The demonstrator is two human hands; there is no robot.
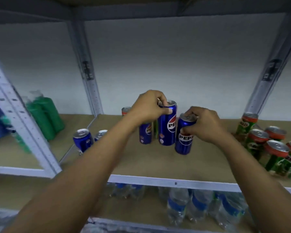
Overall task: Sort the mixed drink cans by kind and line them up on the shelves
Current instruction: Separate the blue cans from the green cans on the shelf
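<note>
Shelf stock, middle shelf (158, 179) — entry at the moment of placing.

Item 1: tall Pepsi can (167, 125), upright at frame centre, pinched at its top rim by the left hand (149, 106), thumb on the front, fingers curled over the lid.

Item 2: second Pepsi can (184, 140), just right of the first and tilted slightly, gripped round its top by the right hand (203, 125). Whether its base is fully seated on the board cannot be told.

Item 3: third Pepsi can (145, 133), partly hidden behind the left wrist, just left of item 1.

Item 4: two further Pepsi cans (82, 140) at the left edge of the bay, well apart from the group.

Item 5: green Milo cans (257, 142), clustered at lower right — already kept apart from the blue ones.

Handling note: the step is judged to be the closing-up of the Pepsi row. It is best done if the tilted can is set upright first, then slid until the cans touch, logos faced forward. The tops should be released only once both bases are flat, since tall slim cans are likely to topple.
</note>
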